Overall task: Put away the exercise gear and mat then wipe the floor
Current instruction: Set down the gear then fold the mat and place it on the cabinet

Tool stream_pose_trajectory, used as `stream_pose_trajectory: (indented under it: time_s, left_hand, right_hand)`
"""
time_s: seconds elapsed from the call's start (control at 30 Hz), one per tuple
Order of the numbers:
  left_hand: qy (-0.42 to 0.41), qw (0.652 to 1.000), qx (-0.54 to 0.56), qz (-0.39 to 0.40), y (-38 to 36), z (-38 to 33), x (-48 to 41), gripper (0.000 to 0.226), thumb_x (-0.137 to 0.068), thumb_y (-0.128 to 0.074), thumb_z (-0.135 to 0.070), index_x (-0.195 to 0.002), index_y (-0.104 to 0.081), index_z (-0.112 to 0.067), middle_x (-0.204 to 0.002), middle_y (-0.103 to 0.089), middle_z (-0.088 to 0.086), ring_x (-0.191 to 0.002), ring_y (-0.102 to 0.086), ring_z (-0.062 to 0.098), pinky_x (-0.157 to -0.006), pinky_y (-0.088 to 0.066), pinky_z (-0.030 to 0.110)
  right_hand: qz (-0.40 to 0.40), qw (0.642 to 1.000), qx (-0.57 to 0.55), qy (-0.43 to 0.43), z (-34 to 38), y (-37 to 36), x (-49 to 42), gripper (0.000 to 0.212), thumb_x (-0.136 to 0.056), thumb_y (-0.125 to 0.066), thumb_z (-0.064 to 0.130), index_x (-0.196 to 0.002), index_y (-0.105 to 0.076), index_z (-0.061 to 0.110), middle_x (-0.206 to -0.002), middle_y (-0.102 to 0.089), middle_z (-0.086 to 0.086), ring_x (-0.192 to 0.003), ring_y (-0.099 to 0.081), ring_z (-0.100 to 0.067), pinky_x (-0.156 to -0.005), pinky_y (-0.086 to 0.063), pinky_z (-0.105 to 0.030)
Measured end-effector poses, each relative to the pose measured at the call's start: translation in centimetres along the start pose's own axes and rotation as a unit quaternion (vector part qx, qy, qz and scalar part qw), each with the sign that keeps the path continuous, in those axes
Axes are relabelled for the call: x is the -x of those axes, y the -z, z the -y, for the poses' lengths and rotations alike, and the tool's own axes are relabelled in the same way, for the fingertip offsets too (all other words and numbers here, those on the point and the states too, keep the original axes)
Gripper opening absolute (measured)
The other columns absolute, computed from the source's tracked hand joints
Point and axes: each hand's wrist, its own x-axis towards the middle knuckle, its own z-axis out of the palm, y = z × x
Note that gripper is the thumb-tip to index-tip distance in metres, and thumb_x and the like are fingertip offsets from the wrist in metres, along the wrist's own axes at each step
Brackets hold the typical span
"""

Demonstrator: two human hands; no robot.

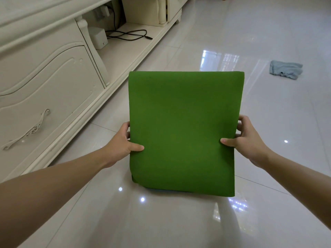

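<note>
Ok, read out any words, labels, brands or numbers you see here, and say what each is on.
There is no readable text.
The mat is plain green, the cloth on the floor shows no print, and the white box and the cabinet bear no legible label.

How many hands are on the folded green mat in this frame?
2. The left hand grips the left edge of the folded green mat; the right hand grips its right edge. Both thumbs lie on the front face.
</note>
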Motion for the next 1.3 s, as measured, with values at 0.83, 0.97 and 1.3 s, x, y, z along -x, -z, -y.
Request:
stream_pose_trajectory:
  time_s: [0.83,0.97,1.3]
  left_hand:
    - [0.053,0.997,-0.039,0.041,-0.4,1.0,3.3,0.062,-0.092,-0.067,-0.016,-0.136,-0.032,-0.042,-0.128,-0.058,-0.007,-0.103,-0.069,0.018,-0.076,-0.061,0.046]
    - [0.064,0.996,-0.041,0.052,-0.1,1.5,5.5,0.059,-0.092,-0.067,-0.017,-0.131,-0.033,-0.045,-0.126,-0.060,-0.006,-0.103,-0.069,0.020,-0.081,-0.059,0.054]
    - [0.079,0.994,-0.051,0.050,0.2,2.1,7.8,0.062,-0.092,-0.068,-0.014,-0.134,-0.031,-0.041,-0.128,-0.057,-0.005,-0.105,-0.068,0.022,-0.075,-0.060,0.051]
  right_hand:
    - [0.076,0.994,-0.003,-0.081,-1.6,1.3,2.7,0.055,-0.091,-0.063,0.008,-0.127,-0.043,0.045,-0.122,-0.062,0.003,-0.096,-0.071,-0.024,-0.069,-0.059,-0.052]
    - [0.090,0.992,-0.002,-0.087,-1.8,1.1,4.8,0.054,-0.091,-0.063,0.009,-0.127,-0.043,0.044,-0.122,-0.061,0.003,-0.097,-0.070,-0.024,-0.071,-0.058,-0.054]
    - [0.096,0.992,0.015,-0.083,-1.9,0.1,6.2,0.055,-0.091,-0.064,0.009,-0.128,-0.040,0.042,-0.124,-0.058,0.000,-0.096,-0.070,-0.020,-0.064,-0.057,-0.042]
